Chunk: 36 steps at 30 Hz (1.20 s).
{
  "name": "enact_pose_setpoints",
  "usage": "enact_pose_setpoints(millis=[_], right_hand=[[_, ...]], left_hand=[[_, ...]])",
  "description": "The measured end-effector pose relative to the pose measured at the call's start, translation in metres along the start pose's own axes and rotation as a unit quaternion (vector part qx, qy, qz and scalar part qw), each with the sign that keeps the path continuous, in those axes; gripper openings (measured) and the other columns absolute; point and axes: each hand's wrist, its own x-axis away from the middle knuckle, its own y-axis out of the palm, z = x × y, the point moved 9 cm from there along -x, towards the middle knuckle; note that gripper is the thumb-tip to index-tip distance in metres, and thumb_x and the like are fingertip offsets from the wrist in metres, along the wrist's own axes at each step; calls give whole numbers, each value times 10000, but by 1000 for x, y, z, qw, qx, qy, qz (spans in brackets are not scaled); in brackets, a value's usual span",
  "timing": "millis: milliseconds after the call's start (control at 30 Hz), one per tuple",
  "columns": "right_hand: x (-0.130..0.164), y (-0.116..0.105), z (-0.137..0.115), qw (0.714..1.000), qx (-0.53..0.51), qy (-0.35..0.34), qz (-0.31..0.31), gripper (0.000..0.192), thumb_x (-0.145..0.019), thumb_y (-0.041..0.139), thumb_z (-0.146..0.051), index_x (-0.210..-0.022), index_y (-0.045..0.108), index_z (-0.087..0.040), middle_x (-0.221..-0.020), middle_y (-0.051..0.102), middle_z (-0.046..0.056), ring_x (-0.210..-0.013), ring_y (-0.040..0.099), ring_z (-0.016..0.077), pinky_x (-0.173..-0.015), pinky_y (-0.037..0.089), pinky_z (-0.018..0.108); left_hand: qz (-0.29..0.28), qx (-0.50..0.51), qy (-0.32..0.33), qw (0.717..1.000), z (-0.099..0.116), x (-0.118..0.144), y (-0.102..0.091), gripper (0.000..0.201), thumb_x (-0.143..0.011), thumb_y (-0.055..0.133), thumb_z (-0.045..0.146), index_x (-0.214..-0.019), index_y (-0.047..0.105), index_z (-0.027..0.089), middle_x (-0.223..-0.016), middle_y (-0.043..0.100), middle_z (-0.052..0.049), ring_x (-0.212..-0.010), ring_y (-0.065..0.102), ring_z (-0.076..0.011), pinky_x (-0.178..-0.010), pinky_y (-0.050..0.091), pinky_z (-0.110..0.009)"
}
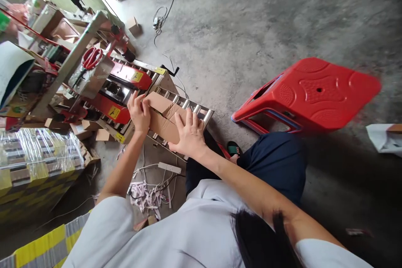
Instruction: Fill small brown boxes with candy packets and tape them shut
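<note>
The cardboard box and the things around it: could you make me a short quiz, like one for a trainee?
1. True or false: the right hand is resting on the stool.
2. What colour are the handles of the scissors?
A) green
B) red
C) yellow
3. Fill in the missing word: the cardboard box sits on a row of metal ____.

Key:
1. False; it is on the cardboard box.
2. B
3. rollers
</note>
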Motion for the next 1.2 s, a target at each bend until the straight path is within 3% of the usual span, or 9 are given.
enact_pose_setpoints(millis=[67, 133, 233, 333, 467, 700, 833, 1067, 1200], right_hand=[[-1, 1, 1, 1000, -6, -2, 4, 1144, -667, 793, -590, -1582, 280, -134, -1618, 138, 307, -1450, 218, 497, -1102, 251, 669], [0, 0, 6, 1000, -16, -16, 19, 1123, -677, 777, -583, -1580, 283, -135, -1627, 128, 295, -1458, 211, 491, -1107, 245, 664], [3, -1, 9, 996, -34, -72, 44, 1115, -684, 759, -553, -1576, 272, -94, -1637, 98, 291, -1483, 179, 458, -1133, 239, 625], [7, 1, 11, 990, -58, -116, 50, 1195, -653, 775, -489, -1591, 182, -45, -1647, 72, 277, -1513, 120, 422, -1157, 227, 603], [10, -1, 16, 984, -83, -143, 58, 1294, -623, 828, -516, -1609, 118, -70, -1652, 83, 262, -1522, 119, 417, -1155, 240, 611], [7, -4, 26, 979, -109, -170, 29, 1244, -646, 846, -616, -1597, 232, -101, -1651, 154, 226, -1523, 179, 385, -1190, 260, 560], [4, -9, 22, 979, -105, -164, 63, 1217, -599, 864, -638, -1572, 330, -137, -1627, 231, 239, -1477, 261, 410, -1152, 304, 568], [10, -7, 17, 973, -92, -169, 130, 1138, -764, 623, -776, -1597, 241, -101, -1623, 272, 204, -1454, 274, 388, -1111, 309, 545], [11, -1, 16, 972, -75, -149, 168, 1089, -805, 478, -837, -1590, 263, -114, -1625, 278, 190, -1442, 273, 378, -1096, 291, 542]], left_hand=[[-14, 28, 39, 999, 22, 23, 1, 556, -1021, 298, 540, -1356, 581, 198, -1577, 409, -133, -1496, 313, -284, -1214, 258, -482], [-87, 48, 135, 986, 53, 49, 10, 698, -980, 275, 666, -1462, 507, 217, -1634, 320, -115, -1540, 218, -315, -1240, 199, -509], [-185, 48, 277, 942, 88, 78, 19, 995, -838, 255, 877, -1557, 382, 201, -1626, 331, -142, -1530, 237, -358, -1256, 130, -518], [-224, 28, 330, 917, 95, 83, 22, 1185, -750, 237, 953, -1602, 248, 129, -1615, 323, -204, -1519, 250, -389, -1255, 42, -543], [-233, 3, 335, 913, 92, 80, 25, 1212, -720, 251, 974, -1571, 331, 115, -1592, 358, -221, -1510, 266, -404, -1248, 3, -572], [-226, 39, 297, 927, 88, 74, 23, 1000, -806, 411, 869, -1487, 454, 138, -1512, 496, -183, -1399, 478, -320, -1196, 303, -486], [-209, 33, 293, 932, 91, 71, 21, 856, -855, 456, 774, -1417, 517, 131, -1450, 548, -186, -1331, 523, -321, -1139, 374, -485], [-199, 10, 317, 927, 100, 77, 22, 908, -881, 353, 783, -1427, 480, 69, -1429, 534, -216, -1343, 465, -337, -1202, 266, -521], [-209, 22, 307, 928, 100, 79, 22, 932, -869, 312, 816, -1392, 512, 71, -1398, 552, -216, -1310, 487, -328, -1155, 346, -482]])
